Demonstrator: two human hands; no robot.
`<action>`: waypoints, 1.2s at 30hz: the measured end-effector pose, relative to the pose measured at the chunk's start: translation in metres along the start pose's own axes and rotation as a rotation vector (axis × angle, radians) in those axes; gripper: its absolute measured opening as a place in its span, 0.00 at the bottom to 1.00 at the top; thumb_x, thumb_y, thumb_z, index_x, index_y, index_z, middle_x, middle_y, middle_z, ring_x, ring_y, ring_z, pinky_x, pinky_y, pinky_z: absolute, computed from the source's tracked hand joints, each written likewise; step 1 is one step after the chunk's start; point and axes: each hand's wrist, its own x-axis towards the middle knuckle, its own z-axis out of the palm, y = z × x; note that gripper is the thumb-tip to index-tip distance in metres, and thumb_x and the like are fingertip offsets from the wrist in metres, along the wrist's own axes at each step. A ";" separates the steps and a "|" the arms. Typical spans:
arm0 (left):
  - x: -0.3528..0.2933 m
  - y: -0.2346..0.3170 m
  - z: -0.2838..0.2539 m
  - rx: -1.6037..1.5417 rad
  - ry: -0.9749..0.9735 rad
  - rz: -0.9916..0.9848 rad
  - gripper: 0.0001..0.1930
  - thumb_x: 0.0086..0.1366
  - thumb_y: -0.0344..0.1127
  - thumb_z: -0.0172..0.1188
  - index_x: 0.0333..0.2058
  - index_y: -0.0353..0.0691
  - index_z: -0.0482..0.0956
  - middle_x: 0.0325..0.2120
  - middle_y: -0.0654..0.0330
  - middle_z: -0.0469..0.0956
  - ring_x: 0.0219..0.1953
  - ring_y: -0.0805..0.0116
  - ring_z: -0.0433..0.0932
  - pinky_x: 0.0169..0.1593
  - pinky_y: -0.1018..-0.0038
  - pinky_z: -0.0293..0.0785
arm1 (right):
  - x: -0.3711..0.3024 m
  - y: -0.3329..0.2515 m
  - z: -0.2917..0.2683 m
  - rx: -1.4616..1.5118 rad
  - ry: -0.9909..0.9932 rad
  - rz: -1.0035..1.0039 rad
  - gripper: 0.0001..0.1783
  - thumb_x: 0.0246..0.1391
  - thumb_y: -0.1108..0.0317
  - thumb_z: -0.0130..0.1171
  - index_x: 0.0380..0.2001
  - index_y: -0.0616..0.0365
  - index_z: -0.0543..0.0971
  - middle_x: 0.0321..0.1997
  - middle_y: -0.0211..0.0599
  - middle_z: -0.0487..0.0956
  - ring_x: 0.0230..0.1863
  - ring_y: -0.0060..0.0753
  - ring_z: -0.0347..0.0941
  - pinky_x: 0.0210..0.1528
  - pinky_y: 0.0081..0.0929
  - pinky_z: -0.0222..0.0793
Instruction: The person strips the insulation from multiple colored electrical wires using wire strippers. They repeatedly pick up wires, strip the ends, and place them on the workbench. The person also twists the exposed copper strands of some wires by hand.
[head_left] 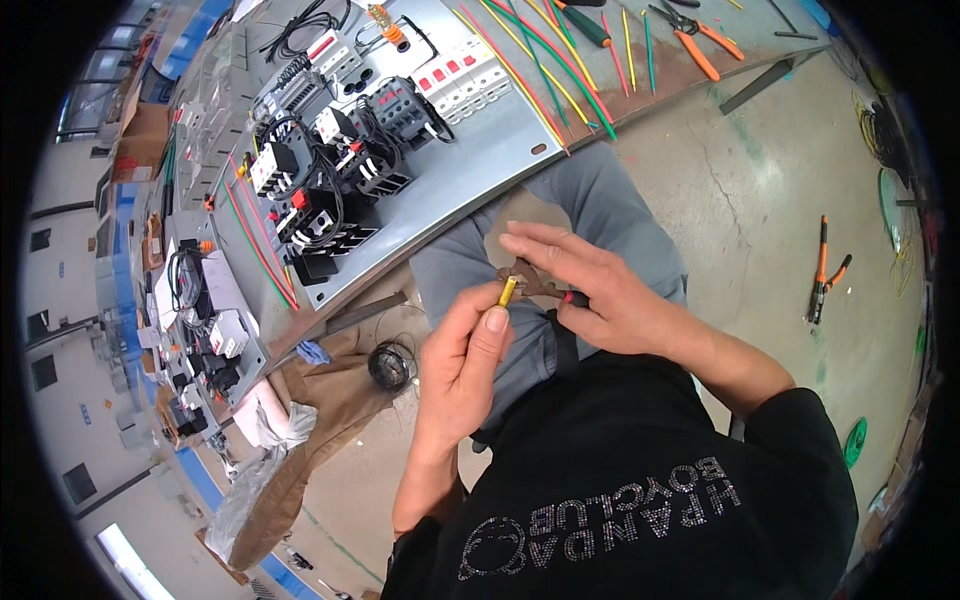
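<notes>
My left hand [465, 355] pinches a short yellow wire [508, 291] between thumb and forefinger, its tip pointing up. Just right of that tip are pliers [540, 287] with a rusty brown metal head and a dark, red-tipped handle. My right hand [605, 290] is closed round the pliers, its fingers stretched over the top and the thumb beneath. The jaws sit close to the wire's end; whether they touch it I cannot tell. Both hands are above my lap, in front of the bench edge. The rest of the pliers' handles is hidden by my right hand.
Ahead, a grey metal panel [465, 165] carries black contactors [320, 215] and white circuit breakers [460, 80]. Coloured wires [560, 65] and orange-handled pliers [695, 40] lie on the bench. Orange-handled cutters [822, 275] are on the floor at right. A black wire coil [391, 367] lies left of my legs.
</notes>
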 end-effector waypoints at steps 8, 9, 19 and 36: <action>0.006 -0.010 0.000 0.229 0.144 0.137 0.10 0.76 0.27 0.63 0.53 0.32 0.82 0.28 0.69 0.74 0.29 0.84 0.65 0.33 0.83 0.63 | 0.003 0.008 -0.002 -0.009 -0.065 0.000 0.51 0.50 0.86 0.53 0.80 0.50 0.62 0.83 0.53 0.59 0.80 0.63 0.60 0.72 0.47 0.69; 0.007 -0.011 0.002 0.246 0.160 0.143 0.10 0.76 0.27 0.64 0.53 0.32 0.82 0.29 0.68 0.75 0.29 0.84 0.66 0.33 0.83 0.64 | 0.003 0.008 -0.002 0.000 -0.062 0.010 0.51 0.50 0.87 0.53 0.80 0.50 0.62 0.83 0.53 0.58 0.80 0.63 0.59 0.72 0.46 0.69; 0.007 -0.009 0.006 0.453 0.225 0.196 0.10 0.72 0.25 0.66 0.50 0.31 0.84 0.37 0.55 0.87 0.32 0.73 0.80 0.38 0.77 0.77 | 0.001 0.011 0.010 -0.069 0.015 -0.006 0.50 0.52 0.87 0.54 0.80 0.52 0.62 0.83 0.57 0.58 0.79 0.66 0.60 0.73 0.47 0.69; 0.001 -0.013 0.008 0.355 0.252 0.165 0.09 0.71 0.25 0.68 0.49 0.32 0.85 0.32 0.61 0.82 0.28 0.78 0.74 0.33 0.79 0.69 | -0.001 0.020 0.019 -0.211 0.130 -0.063 0.46 0.49 0.85 0.62 0.74 0.48 0.74 0.67 0.50 0.74 0.64 0.57 0.75 0.64 0.44 0.76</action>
